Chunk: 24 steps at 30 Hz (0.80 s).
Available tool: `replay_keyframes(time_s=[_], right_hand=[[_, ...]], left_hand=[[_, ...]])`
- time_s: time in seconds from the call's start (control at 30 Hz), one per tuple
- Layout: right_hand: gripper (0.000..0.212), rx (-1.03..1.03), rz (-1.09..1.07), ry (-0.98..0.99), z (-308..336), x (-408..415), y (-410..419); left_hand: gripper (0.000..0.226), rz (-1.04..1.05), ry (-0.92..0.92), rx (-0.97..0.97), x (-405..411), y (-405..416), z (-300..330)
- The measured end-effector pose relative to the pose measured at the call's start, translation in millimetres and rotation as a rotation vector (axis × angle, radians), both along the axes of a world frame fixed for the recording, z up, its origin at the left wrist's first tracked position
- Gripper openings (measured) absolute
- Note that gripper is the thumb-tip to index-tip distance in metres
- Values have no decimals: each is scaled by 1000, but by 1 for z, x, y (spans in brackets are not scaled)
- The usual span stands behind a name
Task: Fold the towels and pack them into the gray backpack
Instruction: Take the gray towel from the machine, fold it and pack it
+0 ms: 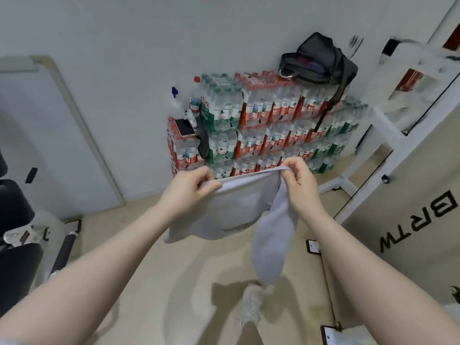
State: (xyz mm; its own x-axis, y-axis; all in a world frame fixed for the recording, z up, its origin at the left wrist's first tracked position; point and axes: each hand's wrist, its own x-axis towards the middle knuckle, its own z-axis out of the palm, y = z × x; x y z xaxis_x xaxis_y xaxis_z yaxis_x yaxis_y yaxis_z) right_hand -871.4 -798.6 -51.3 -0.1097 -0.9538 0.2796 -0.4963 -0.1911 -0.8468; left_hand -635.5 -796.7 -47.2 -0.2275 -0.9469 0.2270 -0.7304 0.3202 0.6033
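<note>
A pale grey towel (pixel 239 207) hangs in the air in front of me, held by its top edge. My left hand (pixel 191 185) pinches the left end of that edge and my right hand (pixel 300 181) pinches the right end. A loose part of the towel droops down from my right hand toward the floor. The gray backpack (pixel 321 61) sits open on top of a stack of bottled-water packs against the far wall, well beyond both hands.
The shrink-wrapped water packs (pixel 268 125) stand at the wall, with a phone (pixel 184 128) and a spray bottle (pixel 176 105) on the lower left stack. A white metal frame (pixel 378 145) is at right, dark equipment (pixel 15 220) at left. My shoe (pixel 251 305) shows on the beige floor.
</note>
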Motion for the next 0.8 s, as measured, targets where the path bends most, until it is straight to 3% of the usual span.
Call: replay_keyframes(time_s=[0.1,0.13,0.33,0.47,0.63,0.8], right_hand=[[16,91,71,189,0,-36,-85],[19,126,98,273,3,-43,-106],[43,340,468,515,32,-102,-272],[39,370,476,734,18,-127,-354],[14,171,122,517,-10,-140,-444],[20,-12,-28,302,-6,-128,-555]], left_hand=[[29,193,-226,-167,-16,-85,2],[31,237,-220,-183,-19,-105,3],[28,468,119,-208,-58,-262,28],[26,526,173,-152,-67,-327,18],[25,613,103,-163,-66,-408,9],[21,592,98,-201,-62,-512,7]])
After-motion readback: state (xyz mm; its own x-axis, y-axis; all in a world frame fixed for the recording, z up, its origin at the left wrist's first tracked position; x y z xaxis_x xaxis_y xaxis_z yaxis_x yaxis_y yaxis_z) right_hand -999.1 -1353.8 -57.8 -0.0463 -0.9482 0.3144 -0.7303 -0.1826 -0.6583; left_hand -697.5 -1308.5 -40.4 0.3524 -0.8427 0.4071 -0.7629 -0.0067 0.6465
